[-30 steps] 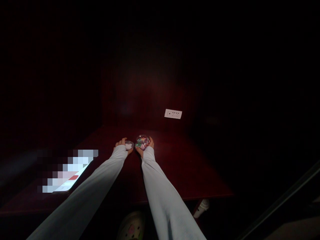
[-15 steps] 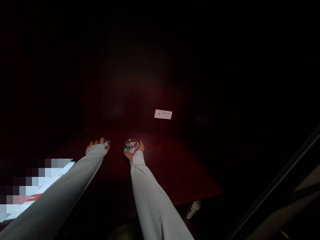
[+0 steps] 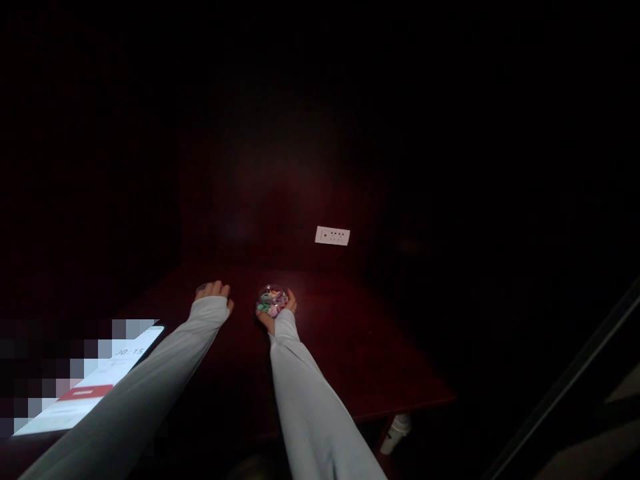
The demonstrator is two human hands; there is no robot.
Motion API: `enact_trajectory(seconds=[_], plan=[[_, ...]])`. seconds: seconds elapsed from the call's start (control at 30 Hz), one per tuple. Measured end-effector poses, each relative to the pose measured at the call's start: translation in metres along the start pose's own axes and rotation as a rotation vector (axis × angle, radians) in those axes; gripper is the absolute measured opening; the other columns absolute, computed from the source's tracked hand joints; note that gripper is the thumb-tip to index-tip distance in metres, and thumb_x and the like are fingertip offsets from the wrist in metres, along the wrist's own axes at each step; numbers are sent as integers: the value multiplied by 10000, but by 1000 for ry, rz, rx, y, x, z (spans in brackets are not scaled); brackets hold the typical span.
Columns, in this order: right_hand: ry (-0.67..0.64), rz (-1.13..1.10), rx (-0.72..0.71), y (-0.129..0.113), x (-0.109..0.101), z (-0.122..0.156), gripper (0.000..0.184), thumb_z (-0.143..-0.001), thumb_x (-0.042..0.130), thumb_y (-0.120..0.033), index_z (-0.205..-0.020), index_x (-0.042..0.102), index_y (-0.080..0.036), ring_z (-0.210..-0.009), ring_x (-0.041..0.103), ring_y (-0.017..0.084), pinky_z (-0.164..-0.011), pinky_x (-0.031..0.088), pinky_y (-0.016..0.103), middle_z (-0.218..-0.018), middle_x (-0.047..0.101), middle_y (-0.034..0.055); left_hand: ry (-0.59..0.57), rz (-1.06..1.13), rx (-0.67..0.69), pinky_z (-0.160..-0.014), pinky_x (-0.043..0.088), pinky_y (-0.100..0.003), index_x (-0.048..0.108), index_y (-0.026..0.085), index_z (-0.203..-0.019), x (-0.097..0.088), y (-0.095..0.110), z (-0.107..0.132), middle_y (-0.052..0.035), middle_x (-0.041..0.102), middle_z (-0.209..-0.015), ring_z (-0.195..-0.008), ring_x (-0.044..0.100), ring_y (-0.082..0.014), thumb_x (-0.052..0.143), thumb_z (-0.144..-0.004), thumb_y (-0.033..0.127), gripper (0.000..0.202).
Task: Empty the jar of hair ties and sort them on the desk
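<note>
My right hand [image 3: 281,315] is wrapped round a clear, round jar [image 3: 271,293] on the dark red table [image 3: 350,347]. Small pieces in green, pink, purple and orange show through its wall; their kind is too small to make out. To the left, my left hand [image 3: 215,293] is low over the tabletop with its fingers curled down. A thin clear rim, apparently of a lid [image 3: 201,288], peeks out beside those fingers, while most of it is hidden under the hand. Both arms wear long pale grey sleeves.
A white wall socket [image 3: 333,236] is on the dark red panel behind the table. At the lower left a lit screen [image 3: 95,393] lies partly behind my left sleeve. Under the table's right corner stands a white lidded cup [image 3: 396,433]. Deep shadow surrounds everything.
My left hand has turned, so the clear rim now shows at its left instead of its right. The whole view has shifted slightly; my right hand still grips the jar.
</note>
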State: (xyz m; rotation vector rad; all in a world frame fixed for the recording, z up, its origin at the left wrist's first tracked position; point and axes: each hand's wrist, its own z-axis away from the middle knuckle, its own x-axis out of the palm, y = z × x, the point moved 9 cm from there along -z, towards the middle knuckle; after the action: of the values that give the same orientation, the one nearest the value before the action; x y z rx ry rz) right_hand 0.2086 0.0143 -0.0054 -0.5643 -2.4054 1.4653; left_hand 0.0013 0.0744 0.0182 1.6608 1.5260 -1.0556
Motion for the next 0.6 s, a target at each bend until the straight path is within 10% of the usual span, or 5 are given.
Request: enact_trajectory(seconds=[0.23,0.4,0.6], plan=[[-75,59,-57,-4,1,-3,987,-550,846,-187,-1454,452,-219,-1245,631,318,-1051,580,422,-1441,514,166,95,221,-134,-978,458,-522,695,81,-1183,-1,-10,0,-244,651,-1284,-1194,567,-398,454,-906,310,432],[-61,52,-151,-13,2,-7,951,-592,815,-144,-1477,477,-228,-1327,598,297,-1098,553,399,-1586,297,160,253,952,-68,-1031,517,-444,687,191,-1170,-20,16,1,-157,673,-1252,-1167,653,-293,413,-991,384,381],[-133,127,-219,-23,9,-2,886,-712,732,-146,-1532,444,-318,-1283,635,258,-1104,538,386,-1483,396,110,183,1334,36,-1163,457,-493,205,214,-1635,-5,61,20,-204,379,-1636,-1411,541,-306,536,-937,493,822]])
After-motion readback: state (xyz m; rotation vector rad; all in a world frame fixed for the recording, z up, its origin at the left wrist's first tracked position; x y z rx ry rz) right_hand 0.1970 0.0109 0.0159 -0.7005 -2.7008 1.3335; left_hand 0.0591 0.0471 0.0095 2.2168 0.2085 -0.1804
